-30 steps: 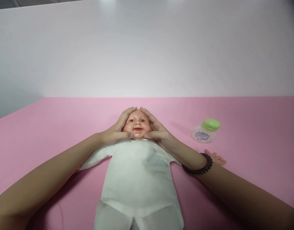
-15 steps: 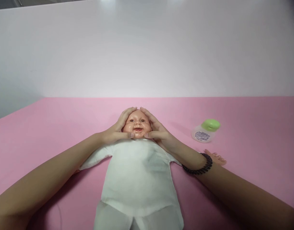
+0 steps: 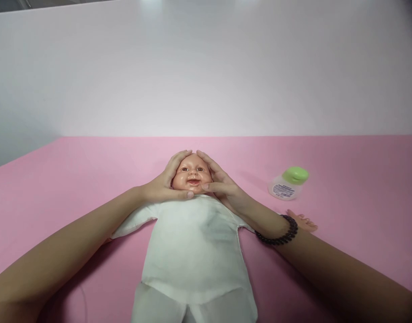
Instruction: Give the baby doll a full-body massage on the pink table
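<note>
Left forearm enters from the lower left corner and crosses the pink mat [image 3: 58,179] toward centre. Left hand [image 3: 165,181] is open, palm cupped against the left side of the doll's head [image 3: 193,175]; fingers reach up over the crown, thumb lies along the jaw and reaches the chin.

The doll lies on its back at the centre of the mat, face up, head toward the far white wall [image 3: 206,67]. White cloth garment [image 3: 192,251] covers the torso and legs; one sleeve spreads flat on the mat under the left wrist.

Right hand [image 3: 222,186] is open too, cupping the other side of the head; fingers over the crown nearly meet those of the left hand, thumb at the cheek. Neither hand closes into a grip; both press flat on the head.

Dark bead bracelet [image 3: 279,233] circles the right wrist. Just behind it the doll's bare hand [image 3: 303,221] rests on the mat.

Farther right, well apart from both hands, a small clear bottle [image 3: 288,184] with green cap lies tilted on the mat.
</note>
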Motion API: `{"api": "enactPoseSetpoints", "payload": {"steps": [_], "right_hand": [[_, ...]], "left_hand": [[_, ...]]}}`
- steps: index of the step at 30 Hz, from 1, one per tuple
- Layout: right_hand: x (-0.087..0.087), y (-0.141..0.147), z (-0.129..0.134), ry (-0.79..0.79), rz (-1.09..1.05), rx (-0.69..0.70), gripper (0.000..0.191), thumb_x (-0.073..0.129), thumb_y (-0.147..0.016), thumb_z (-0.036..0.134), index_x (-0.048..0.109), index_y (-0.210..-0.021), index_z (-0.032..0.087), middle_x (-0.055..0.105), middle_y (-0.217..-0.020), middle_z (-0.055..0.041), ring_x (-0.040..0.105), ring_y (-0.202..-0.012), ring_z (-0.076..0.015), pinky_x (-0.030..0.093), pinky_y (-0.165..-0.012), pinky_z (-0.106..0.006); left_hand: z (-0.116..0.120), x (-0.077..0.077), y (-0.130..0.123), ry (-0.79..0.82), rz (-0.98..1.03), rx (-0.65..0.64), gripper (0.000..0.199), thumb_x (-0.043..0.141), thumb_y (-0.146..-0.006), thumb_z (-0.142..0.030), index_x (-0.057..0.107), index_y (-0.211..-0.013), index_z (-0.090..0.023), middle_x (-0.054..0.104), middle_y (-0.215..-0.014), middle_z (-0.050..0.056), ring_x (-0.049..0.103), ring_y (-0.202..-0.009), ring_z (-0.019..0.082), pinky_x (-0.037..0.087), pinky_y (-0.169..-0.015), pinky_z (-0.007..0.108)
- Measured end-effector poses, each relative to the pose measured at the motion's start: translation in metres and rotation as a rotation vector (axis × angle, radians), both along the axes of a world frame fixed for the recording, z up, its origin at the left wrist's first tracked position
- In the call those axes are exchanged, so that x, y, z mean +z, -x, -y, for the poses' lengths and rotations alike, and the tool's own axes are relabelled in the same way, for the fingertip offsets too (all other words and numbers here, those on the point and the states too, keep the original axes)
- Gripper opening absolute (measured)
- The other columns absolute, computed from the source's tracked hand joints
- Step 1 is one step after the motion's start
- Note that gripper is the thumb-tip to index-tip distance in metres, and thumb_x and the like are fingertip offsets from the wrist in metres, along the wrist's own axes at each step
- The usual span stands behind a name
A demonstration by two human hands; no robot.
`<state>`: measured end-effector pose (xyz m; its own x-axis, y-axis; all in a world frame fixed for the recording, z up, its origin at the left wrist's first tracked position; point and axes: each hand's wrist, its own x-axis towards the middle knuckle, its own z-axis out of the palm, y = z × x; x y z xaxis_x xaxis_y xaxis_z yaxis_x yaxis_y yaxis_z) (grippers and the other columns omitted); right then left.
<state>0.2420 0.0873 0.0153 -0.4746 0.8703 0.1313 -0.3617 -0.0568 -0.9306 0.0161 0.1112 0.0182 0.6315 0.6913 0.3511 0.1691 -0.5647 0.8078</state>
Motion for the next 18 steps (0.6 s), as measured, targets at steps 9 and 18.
{"api": "enactPoseSetpoints", "payload": {"steps": [9, 18], "right_hand": [[0.0013, 0.0031, -0.0033, 0.003, -0.107, 0.003, 0.056, 0.076, -0.087, 0.037, 0.058, -0.141, 0.035, 0.041, -0.167, 0.0016, 0.046, -0.151, -0.0259, 0.045, -0.124, -0.045], [-0.0007, -0.0024, -0.0004, -0.059, 0.087, -0.051, 0.086, 0.092, -0.072, 0.024, 0.054, -0.146, 0.047, 0.030, -0.173, 0.0084, 0.042, -0.154, -0.0287, 0.044, -0.125, -0.052]], "left_hand": [[0.0013, -0.0009, -0.0005, 0.054, 0.037, 0.001, 0.104, 0.085, -0.084, -0.039, 0.020, -0.165, -0.036, 0.015, -0.173, 0.013, 0.019, -0.162, 0.042, 0.034, -0.126, 0.064], [0.0005, 0.0006, -0.0007, -0.001, 0.005, 0.017, 0.105, 0.085, -0.082, -0.040, 0.021, -0.165, -0.037, 0.017, -0.172, 0.015, 0.025, -0.159, 0.043, 0.034, -0.125, 0.064]]}}
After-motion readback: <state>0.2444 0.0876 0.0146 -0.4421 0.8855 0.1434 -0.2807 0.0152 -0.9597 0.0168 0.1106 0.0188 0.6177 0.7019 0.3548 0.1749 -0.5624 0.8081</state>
